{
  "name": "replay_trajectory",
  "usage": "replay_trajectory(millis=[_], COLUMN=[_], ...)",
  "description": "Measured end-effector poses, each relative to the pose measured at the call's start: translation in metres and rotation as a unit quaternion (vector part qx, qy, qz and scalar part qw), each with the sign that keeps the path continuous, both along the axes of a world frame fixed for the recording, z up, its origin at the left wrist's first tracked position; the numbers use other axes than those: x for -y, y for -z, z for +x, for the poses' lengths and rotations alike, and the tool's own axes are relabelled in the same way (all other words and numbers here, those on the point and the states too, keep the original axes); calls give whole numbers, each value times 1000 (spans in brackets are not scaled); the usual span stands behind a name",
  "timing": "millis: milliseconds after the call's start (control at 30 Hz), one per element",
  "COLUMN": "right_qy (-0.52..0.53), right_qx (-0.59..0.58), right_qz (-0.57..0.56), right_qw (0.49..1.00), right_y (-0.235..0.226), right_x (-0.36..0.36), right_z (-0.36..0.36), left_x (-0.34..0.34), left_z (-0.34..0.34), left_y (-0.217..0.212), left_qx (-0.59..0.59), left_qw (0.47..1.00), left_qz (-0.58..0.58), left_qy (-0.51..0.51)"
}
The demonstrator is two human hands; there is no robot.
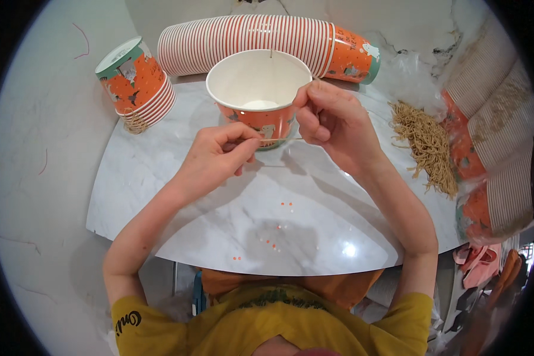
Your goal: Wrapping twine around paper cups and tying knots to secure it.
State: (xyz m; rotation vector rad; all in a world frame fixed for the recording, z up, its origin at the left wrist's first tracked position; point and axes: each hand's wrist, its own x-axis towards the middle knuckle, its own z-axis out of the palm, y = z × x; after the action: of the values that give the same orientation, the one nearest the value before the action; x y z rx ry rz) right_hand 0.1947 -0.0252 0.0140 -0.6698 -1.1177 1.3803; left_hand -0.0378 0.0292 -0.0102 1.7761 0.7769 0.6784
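Note:
A large paper cup (243, 77), white inside and orange with printed figures outside, stands upright on the table before me. One end of a thin tan cord (282, 139) is pinched between the thumb and index finger of my left hand (219, 154), just in front of the cup. My right hand (341, 121) is closed on the same cord at the cup's right side, its fingers curled and the thumb near the rim. A short bit of cord shows at the cup's far rim. How the cord runs behind my right fingers is hidden.
A long nested stack of paper cups (249, 44) lies across the back. A shorter upside-down stack (137, 83) stands at left, with cord at its rims. Right of my arm lie a bundle of tan cords (427, 148) and bagged cups (495, 142). Small orange dots (273, 245) dot the white table (190, 237).

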Motion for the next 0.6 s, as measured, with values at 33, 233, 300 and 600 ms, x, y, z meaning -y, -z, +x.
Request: replay_trajectory(millis=[33,233,300,600], right_qy=[2,-11,-3,-18], right_qx=[22,200,217,210], right_qz=[-13,87,32,-111], right_qw=[1000,976,976,971], right_y=[1,24,28,63], right_x=[1,4,3,-10], right_z=[-2,-17,-19,-18], left_x=[-2,-15,-16,-17], left_z=[-5,-35,-40,-12], left_y=[-1,-7,-5,-11], left_qx=[1,-24,-29,25], left_qw=[1000,999,999,950], left_qz=[1,30,18,310], left_qy=[-1,-36,-37,29])
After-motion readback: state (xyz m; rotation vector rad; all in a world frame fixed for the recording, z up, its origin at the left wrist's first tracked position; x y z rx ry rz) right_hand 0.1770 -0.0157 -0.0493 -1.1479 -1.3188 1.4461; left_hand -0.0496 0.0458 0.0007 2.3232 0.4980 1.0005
